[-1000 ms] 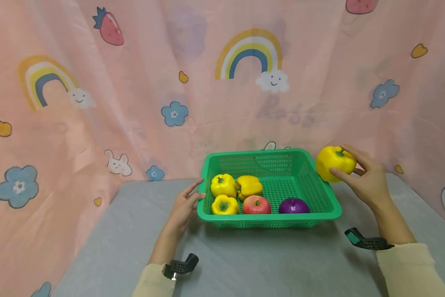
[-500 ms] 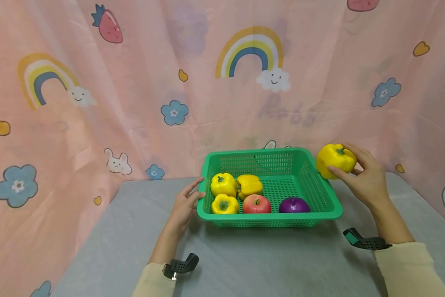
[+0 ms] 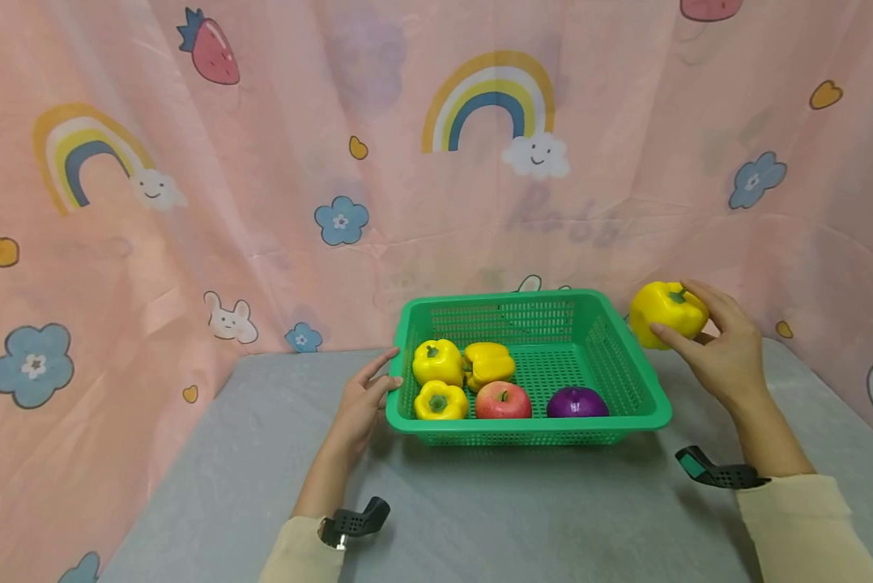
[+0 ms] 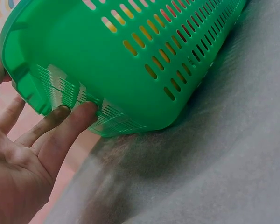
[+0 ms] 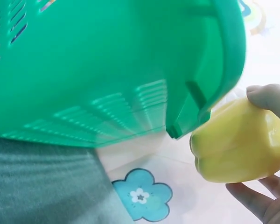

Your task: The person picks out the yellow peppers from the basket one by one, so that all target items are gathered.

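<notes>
A green plastic basket (image 3: 524, 423) stands on the grey table. Inside are three yellow bell peppers, among them an upright one (image 3: 438, 362), a red apple (image 3: 504, 401) and a purple onion (image 3: 578, 402). My left hand (image 3: 359, 409) holds the basket's left end, thumb at the rim and other fingers against the outer wall below it, as the left wrist view shows. Beyond the right end, my right hand (image 3: 728, 348) grips another yellow bell pepper (image 3: 666, 314) between thumb and fingers. It is raised to about rim height, stem towards the hand.
Behind the table (image 3: 276, 453) hangs a pink curtain (image 3: 261, 162) printed with rainbows, flowers and clouds. The basket's far side is close to it. Each wrist wears a black band, the left one (image 3: 356, 520) and the right one (image 3: 721, 471).
My right hand has shifted slightly right with the pepper, widening the gap to the basket's rim. The left hand and the basket with its contents stay in place.
</notes>
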Available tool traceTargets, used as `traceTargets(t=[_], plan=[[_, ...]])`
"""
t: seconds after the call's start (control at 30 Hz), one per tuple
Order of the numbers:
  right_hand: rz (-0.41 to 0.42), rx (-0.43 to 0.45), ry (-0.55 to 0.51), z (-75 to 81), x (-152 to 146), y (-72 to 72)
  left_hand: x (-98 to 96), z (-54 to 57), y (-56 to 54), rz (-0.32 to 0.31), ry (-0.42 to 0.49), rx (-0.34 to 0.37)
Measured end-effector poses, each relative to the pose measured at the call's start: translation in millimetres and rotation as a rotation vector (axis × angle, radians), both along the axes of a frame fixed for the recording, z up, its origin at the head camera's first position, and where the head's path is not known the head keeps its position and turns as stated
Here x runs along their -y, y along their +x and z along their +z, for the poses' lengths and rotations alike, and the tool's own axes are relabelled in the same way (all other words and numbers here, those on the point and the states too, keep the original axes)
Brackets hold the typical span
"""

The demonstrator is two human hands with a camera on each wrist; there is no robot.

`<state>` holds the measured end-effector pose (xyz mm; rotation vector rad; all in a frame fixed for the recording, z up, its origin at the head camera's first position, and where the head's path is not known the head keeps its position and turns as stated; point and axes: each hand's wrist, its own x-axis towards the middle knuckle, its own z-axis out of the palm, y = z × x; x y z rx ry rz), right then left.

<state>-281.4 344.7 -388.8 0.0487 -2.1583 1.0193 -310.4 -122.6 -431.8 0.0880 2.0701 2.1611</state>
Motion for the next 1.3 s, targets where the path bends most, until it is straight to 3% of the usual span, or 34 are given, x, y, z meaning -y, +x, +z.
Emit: traceTargets(t=[0.6,1.3], plan=[[-0.013,0.115,0.007,-23.5,-14,-10.4,4.9,-0.6,0.6,-0.017,-0.006,0.004],[0.052,0.121,0.007,-60.6,-34,-23.3,4.2,-1.3,-2.0,-0.023,0.008,0.022]])
